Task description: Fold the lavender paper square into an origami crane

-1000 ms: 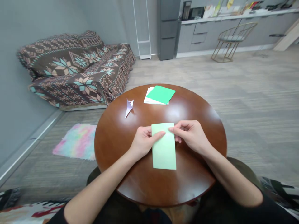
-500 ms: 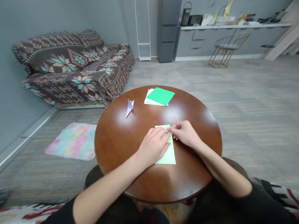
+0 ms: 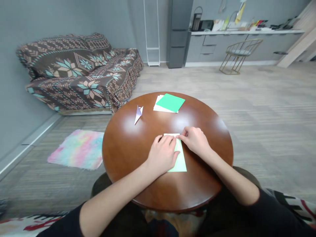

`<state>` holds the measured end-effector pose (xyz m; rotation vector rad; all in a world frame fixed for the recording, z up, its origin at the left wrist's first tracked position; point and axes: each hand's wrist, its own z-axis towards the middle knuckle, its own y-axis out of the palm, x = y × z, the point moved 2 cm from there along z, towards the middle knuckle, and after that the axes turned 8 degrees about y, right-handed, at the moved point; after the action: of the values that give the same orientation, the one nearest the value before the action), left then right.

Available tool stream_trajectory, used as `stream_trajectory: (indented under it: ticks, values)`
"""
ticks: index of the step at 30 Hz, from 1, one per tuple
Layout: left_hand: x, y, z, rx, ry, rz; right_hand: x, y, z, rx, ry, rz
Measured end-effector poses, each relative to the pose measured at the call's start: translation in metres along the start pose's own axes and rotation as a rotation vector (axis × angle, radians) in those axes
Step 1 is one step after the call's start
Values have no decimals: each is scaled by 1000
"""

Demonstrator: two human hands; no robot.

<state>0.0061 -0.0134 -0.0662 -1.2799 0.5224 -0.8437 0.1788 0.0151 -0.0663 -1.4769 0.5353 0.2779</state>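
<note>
A folded light green sheet of paper (image 3: pixel 180 162) lies on the round brown table in front of me. My left hand (image 3: pixel 163 152) rests over its left side, palm down, fingers bent with their tips near the far edge and the thumb spread away. That hand covers much of the sheet. At the far right corner, the thumb and forefinger of my right hand (image 3: pixel 195 140) pinch the paper's edge, close to my left fingertips. The other right fingers are curled in. Farther left stands a small folded paper piece (image 3: pixel 138 113), purple and white.
Toward the table's (image 3: pixel 123 148) far edge lies a stack of paper with a green sheet (image 3: pixel 171 102) on top and white sheets (image 3: pixel 159 107) under it. Beyond are a covered sofa (image 3: pixel 81 70), a fluffy pastel rug (image 3: pixel 77 148), a chair (image 3: pixel 240 52) and a kitchen counter (image 3: pixel 247 32).
My left hand's fingers have bent more and its thumb has shifted slightly. The right hand stays at the far right corner, its lower fingers now tucked in. The camera view has moved a little.
</note>
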Motion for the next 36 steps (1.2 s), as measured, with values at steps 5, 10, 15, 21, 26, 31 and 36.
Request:
stream_trajectory:
  ticks: [5,10,15,21,26,31,36]
  values:
    - [0,-1,-1,1,-10,22,2,4,-9,160,-135,-94]
    - [-1,0,0,6,-16,5,3,18,-31,180,-556,-11]
    - [8,3,-4,-11,-49,-10,7,24,-43,247,-564,-55]
    - [29,8,-11,-107,-37,-65,7,24,-43,223,-598,-53]
    - [26,10,-10,-147,-65,-14,7,25,-44,272,-639,-68]
    - [19,11,-11,-155,-133,68,5,24,-44,320,-651,-62]
    - [11,9,-16,-153,-187,140,5,22,-45,337,-644,-88]
